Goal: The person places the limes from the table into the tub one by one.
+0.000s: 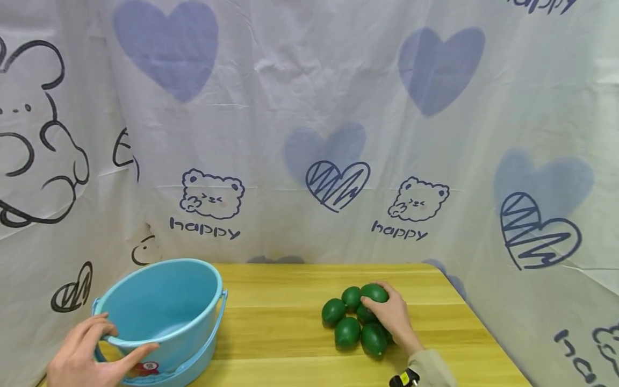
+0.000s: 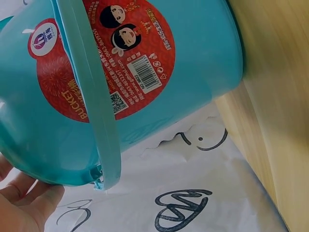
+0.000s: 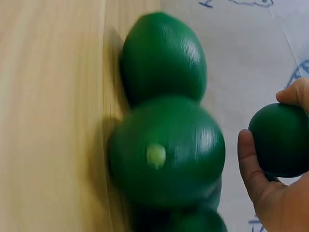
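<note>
A white cloth backdrop (image 1: 309, 107), printed with blue hearts, bears and the word "happy", hangs around the scene from nine o'clock over twelve to three o'clock. Below it lies the wooden counter (image 1: 280, 328), pale yellow with lengthwise grain.

On the counter at about eight o'clock stands a light blue plastic bucket (image 1: 164, 301), tipped slightly, its handle hanging down along the near side; the left wrist view shows a red round label with a barcode on its wall. The left hand (image 1: 84, 357) rests at the bucket's near rim at seven o'clock, thumb on the outside wall and fingers (image 1: 96, 325) curled over the rim, gripping it.

At about five o'clock sits a cluster of green lime-like fruits (image 1: 348, 332), touching one another. The right hand (image 1: 394, 317) lies over the cluster's right side, its fingers (image 3: 251, 164) curled around the topmost green fruit (image 1: 373, 293) at the cluster's far edge; the right wrist view shows that fruit held between fingertip and thumb, apart from the others.
</note>
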`<state>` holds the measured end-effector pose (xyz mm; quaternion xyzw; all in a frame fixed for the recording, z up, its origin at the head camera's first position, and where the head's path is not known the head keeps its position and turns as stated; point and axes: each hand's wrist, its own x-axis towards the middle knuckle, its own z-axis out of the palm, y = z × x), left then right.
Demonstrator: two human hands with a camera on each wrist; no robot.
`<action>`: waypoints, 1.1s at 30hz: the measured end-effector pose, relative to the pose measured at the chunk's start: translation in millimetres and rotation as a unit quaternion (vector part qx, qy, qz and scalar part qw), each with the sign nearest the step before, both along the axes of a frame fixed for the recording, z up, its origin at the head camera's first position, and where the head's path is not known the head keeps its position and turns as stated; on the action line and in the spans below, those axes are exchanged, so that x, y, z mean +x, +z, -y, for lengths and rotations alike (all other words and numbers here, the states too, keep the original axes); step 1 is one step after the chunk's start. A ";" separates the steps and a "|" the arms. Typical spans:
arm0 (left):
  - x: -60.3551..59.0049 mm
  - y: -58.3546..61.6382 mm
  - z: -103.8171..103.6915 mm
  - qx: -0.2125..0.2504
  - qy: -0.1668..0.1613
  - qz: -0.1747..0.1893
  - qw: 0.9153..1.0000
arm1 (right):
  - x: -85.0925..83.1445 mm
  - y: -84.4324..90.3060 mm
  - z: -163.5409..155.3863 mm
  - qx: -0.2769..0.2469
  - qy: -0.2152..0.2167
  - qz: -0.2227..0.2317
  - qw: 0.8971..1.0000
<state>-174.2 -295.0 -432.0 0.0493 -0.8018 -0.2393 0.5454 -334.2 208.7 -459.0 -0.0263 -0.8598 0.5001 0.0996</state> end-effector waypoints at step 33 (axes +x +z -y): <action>1.5 0.0 3.1 -0.018 -0.029 -0.004 0.999 | 16.8 33.1 144.2 -0.112 0.245 0.021 0.963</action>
